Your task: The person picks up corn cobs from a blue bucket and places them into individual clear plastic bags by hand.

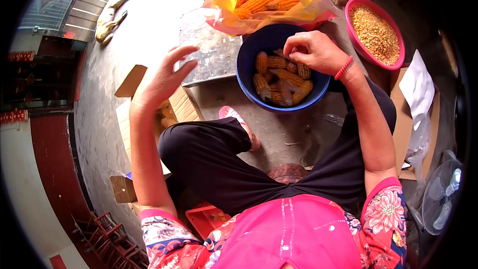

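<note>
Over the near-right rim of a dark blue bucket, my right hand is closed, its thumb and fingers pinched together; whatever lies between them is too small or hidden to name. Several ears of corn lie inside the bucket below it, some with pale ends. My left hand is raised to the left of the bucket, fingers apart and nothing in it. A grey, worn board or box top lies between that hand and the bucket. Beyond the bucket stands an orange-and-yellow plastic bag of bright orange corn ears.
A pink basin full of loose kernels stands at the far right. Open cardboard boxes are by my left knee, another cardboard piece at right. A fan is lower right; a dog lies far left.
</note>
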Action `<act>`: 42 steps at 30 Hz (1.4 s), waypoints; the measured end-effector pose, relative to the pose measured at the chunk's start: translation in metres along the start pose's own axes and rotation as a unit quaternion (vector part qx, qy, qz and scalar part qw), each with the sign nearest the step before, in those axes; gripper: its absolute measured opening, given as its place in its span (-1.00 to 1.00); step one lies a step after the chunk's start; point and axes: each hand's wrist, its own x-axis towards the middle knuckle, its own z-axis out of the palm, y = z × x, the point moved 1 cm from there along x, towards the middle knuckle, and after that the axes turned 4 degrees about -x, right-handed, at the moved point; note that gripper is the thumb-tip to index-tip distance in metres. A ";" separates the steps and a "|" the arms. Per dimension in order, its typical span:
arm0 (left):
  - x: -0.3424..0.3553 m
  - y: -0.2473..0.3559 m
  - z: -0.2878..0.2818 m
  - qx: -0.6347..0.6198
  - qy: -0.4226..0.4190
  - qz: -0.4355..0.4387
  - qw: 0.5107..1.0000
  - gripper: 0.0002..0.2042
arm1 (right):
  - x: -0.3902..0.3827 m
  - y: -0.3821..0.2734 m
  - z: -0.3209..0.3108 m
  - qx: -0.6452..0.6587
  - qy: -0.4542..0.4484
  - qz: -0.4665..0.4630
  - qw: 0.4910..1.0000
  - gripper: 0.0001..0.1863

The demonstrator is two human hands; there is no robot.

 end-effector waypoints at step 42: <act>0.056 0.008 0.159 0.040 -0.175 0.166 0.970 -0.41 | 0.016 0.021 0.077 -0.076 -0.134 -0.002 0.988 -0.79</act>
